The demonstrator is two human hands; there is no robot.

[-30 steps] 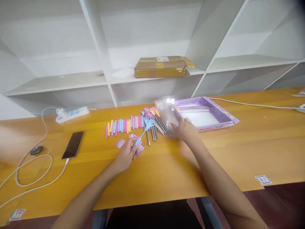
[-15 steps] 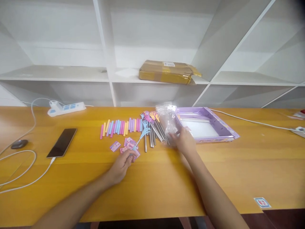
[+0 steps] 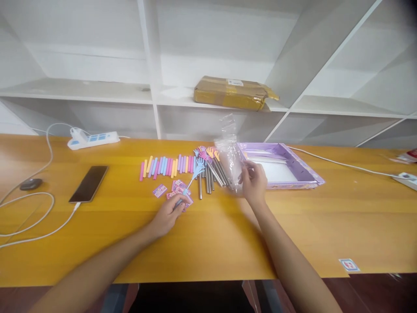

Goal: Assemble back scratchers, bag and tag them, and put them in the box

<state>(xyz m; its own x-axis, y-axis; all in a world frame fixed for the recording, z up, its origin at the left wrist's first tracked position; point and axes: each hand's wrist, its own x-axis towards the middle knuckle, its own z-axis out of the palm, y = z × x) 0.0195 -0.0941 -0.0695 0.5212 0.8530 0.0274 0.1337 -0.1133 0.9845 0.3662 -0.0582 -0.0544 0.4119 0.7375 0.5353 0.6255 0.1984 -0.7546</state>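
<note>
Coloured sticks (image 3: 168, 166) lie near the worktop (image 3: 208, 243) back edge, left of centre. Left hand (image 3: 167, 215) has its grip closed on the handle of the blue scratcher (image 3: 198, 168), held over the cards (image 3: 159, 190). Looks light, stiff-shafted; handle's the place to hold. More scratchers (image 3: 209, 180) sit just right. Right hand (image 3: 256, 182) pinches the clear bag (image 3: 230, 152) beside the purple box (image 3: 302, 164); likely floppy, slippery, best taken by an edge.
</note>
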